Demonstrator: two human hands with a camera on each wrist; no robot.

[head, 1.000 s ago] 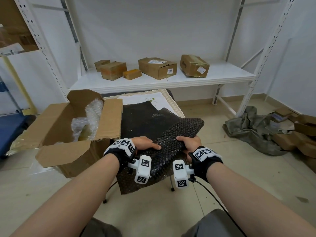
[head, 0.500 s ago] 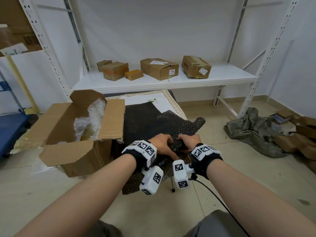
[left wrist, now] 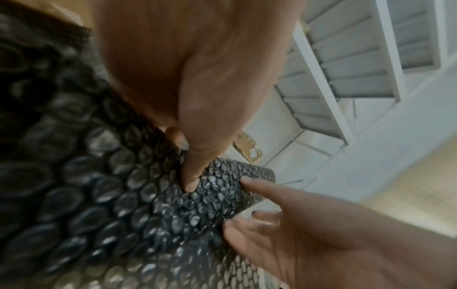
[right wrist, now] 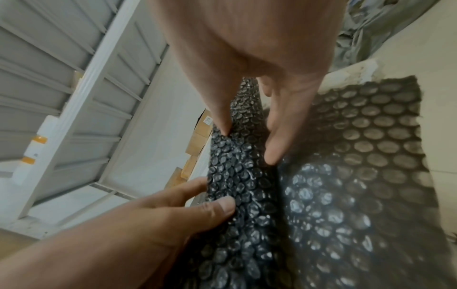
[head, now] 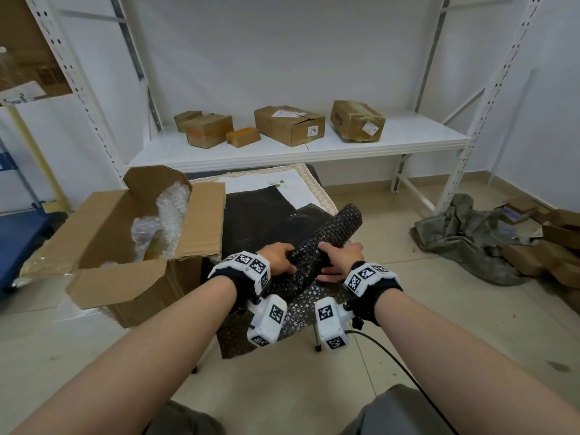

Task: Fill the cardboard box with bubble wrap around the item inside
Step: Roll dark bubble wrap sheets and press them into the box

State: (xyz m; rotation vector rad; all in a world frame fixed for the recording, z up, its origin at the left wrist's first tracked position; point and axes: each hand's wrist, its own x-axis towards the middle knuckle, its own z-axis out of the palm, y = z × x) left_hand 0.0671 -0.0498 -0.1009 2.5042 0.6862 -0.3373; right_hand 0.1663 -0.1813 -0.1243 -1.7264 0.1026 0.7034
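Note:
An open cardboard box [head: 103, 246] stands on the floor at the left, with clear bubble wrap [head: 166, 215] sticking up inside; the item under it is mostly hidden. Both hands hold a black bubble wrap roll [head: 332, 233] over the small table, its far end pointing up to the right. My left hand [head: 287, 260] grips the roll's near part, thumb on top. My right hand [head: 326, 262] grips it just to the right. In the left wrist view the left hand [left wrist: 183, 160] presses into the roll [left wrist: 222, 195]. In the right wrist view the right hand [right wrist: 247, 144] pinches the roll [right wrist: 237, 176].
More black bubble wrap sheets [head: 251, 215] lie flat on the small table's white cloth [head: 282, 186]. Behind, a white shelf [head: 408, 139] carries several cardboard boxes. Grey cloth [head: 470, 233] and cardboard scraps [head: 549, 246] lie on the floor at right; a blue cart [head: 22, 233] stands at left.
The black sheet, held wide and flat a second ago, is now rolled into a tube. Both hands came together near its near end, and its far end has risen.

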